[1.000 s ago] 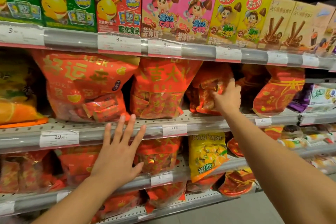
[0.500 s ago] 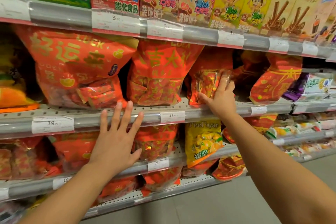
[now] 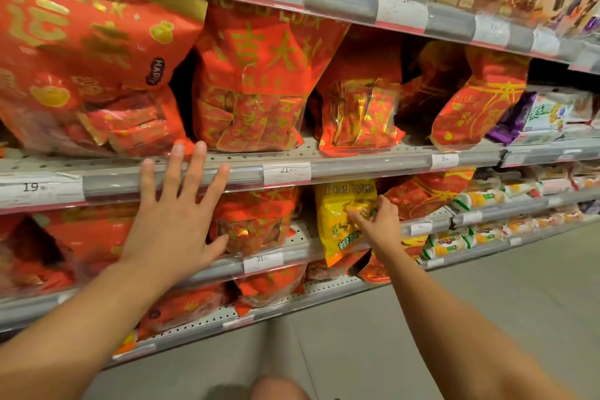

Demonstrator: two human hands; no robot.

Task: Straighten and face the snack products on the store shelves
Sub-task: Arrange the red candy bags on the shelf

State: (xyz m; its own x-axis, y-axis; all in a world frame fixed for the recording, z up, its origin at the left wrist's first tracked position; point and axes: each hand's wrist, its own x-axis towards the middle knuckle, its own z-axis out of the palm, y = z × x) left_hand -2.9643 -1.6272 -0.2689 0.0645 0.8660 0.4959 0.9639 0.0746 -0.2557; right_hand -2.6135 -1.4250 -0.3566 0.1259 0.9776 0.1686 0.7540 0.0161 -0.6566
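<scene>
The right hand (image 3: pixel 378 221) went in low at about four o'clock, fingers curled onto the front of the yellow bag (image 3: pixel 344 221), which hung tilted over the lip of the lower shelf (image 3: pixel 431 227). That looked like a grip meant to square the bag up and turn its face out. Whether the fingers truly pinched the film or only pressed it could not be told. The left hand (image 3: pixel 177 224) hovered at nine o'clock, fingers spread wide, palm toward the red bags (image 3: pixel 256 221), fingertips crossing the rail of the middle shelf (image 3: pixel 357 166); contact could not be told. Both forearms reached forward and up. Above, more red packs (image 3: pixel 256 81) leaned unevenly.
</scene>
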